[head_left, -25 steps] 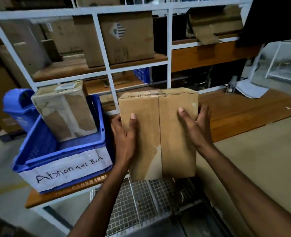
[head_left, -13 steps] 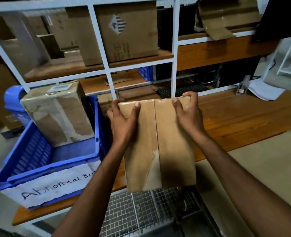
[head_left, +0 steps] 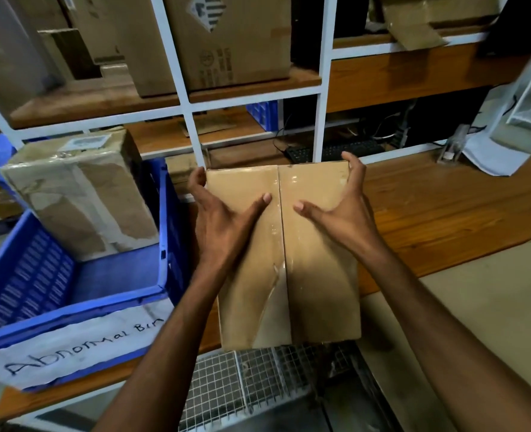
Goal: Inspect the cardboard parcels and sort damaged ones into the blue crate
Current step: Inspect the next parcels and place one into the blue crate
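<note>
Long wooden worktop (head_left: 451,213) in front of a white-framed rack (head_left: 324,73), blue crate (head_left: 167,232) with a handwritten "Abnormal Bin" label standing on its left end, white sheet (head_left: 491,157) at far right, black keyboard (head_left: 354,149) on a board behind, wooden shelf (head_left: 86,101) above, printed cardboard box (head_left: 227,42) on it

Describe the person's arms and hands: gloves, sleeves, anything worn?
Nothing worn that shows. No gloves on the left hand or right hand, and no rings, watch or wristbands. The left forearm and right forearm are uncovered down to the frame edge, with no sleeves in view. The visible nails are short.
</note>
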